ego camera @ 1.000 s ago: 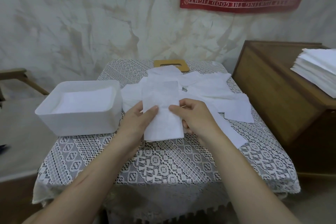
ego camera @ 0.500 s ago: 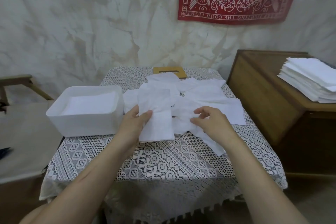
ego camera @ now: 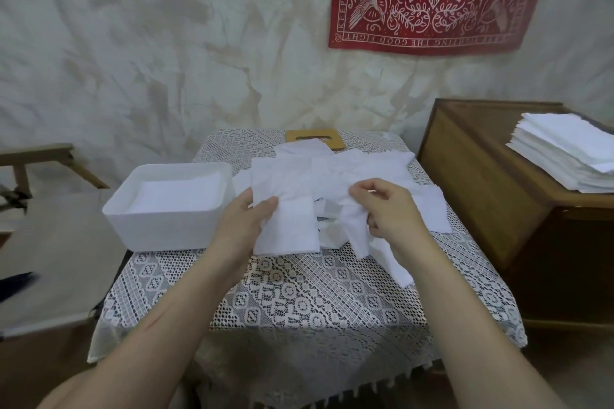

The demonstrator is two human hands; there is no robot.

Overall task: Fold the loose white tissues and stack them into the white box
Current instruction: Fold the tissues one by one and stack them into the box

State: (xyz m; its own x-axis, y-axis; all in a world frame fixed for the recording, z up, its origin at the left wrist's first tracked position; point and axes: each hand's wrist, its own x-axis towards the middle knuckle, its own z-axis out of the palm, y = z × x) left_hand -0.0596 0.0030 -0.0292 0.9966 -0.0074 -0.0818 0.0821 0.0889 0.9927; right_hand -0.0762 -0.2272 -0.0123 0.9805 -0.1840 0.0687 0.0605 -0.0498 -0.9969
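Counter (ego camera: 299, 302): lace-covered, white box (ego camera: 166, 226) left.
Left hand (ego camera: 242, 229): thumb atop folded tissue (ego camera: 292, 229) — fingers (ego camera: 244, 201) clamped beneath.
Right hand (ego camera: 395, 212): fingers pinching crumpled tissue (ego camera: 355, 229).

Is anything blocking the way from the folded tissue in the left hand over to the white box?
Nothing visible. The left hand holds the folded tissue just right of the white box, whose open top shows stacked tissues inside. The right hand pinches a loose tissue farther right.

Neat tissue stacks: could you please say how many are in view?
2. One stack lies in the white box, left on the table; the other stack sits on the wooden cabinet, right. Loose tissues between might hide more.
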